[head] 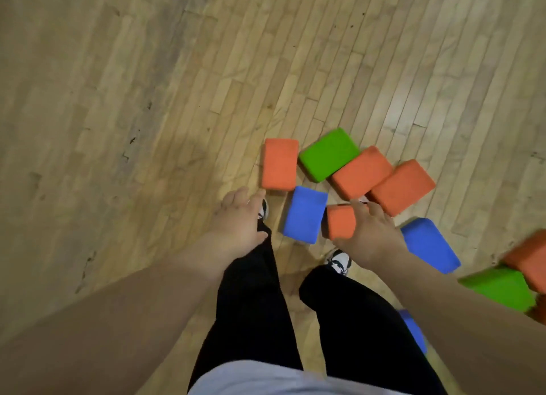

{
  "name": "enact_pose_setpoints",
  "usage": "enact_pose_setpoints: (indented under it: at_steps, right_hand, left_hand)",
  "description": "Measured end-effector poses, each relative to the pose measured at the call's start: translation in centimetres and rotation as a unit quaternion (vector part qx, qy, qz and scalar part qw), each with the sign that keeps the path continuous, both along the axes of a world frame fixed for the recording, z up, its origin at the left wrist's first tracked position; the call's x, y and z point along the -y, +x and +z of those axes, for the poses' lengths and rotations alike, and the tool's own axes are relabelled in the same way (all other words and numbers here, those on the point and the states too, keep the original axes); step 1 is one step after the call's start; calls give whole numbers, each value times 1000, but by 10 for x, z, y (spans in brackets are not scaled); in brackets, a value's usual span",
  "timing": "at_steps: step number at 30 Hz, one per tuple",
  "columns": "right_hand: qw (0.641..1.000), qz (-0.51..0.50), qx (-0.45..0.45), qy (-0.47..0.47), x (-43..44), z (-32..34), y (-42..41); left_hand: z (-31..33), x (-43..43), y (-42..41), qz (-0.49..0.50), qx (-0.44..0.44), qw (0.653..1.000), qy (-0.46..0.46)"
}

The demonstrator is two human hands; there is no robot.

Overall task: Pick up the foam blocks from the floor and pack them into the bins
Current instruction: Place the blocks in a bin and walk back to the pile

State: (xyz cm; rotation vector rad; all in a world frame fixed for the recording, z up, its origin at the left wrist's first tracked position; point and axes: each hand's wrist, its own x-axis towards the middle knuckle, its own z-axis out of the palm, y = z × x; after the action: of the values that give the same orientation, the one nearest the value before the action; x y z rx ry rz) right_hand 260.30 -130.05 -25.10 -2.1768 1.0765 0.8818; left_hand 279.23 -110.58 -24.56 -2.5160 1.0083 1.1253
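Gripping an orange block (pixel 341 221) in the right hand (pixel 369 235), fingers curled over its far edge, thumb under the near edge. Just below the green block (pixel 328 154), with a blue block (pixel 305 214) close on the left. Lifted or resting on the floor (pixel 118 99): cannot tell. Holding nothing in the left hand (pixel 239 217), fingers loose and slightly spread, hovering down-left of the green block, fingertips near the left orange block (pixel 280 164) without touching.

Foam blocks (pixel 328 155) lie on the wooden floor (pixel 118 99) around my right hand (pixel 369 235). A blue block (pixel 304 214) lies between it and my left hand (pixel 236 217).
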Motion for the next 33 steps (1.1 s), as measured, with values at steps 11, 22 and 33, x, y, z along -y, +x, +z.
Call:
enact_pose_setpoints:
  at_steps: [11,22,33]
  right_hand:
    - [996,-7,-89,29,0,-372,99]
    - [990,101,-96,16,16,-542,108]
    - [986,-28,-140,86,5,-507,109]
  left_hand:
    - [-364,116,157,-159,-16,986,51]
    - [-544,177,213,-230,19,972,37]
    - [-500,149,218,-145,-24,989,29]
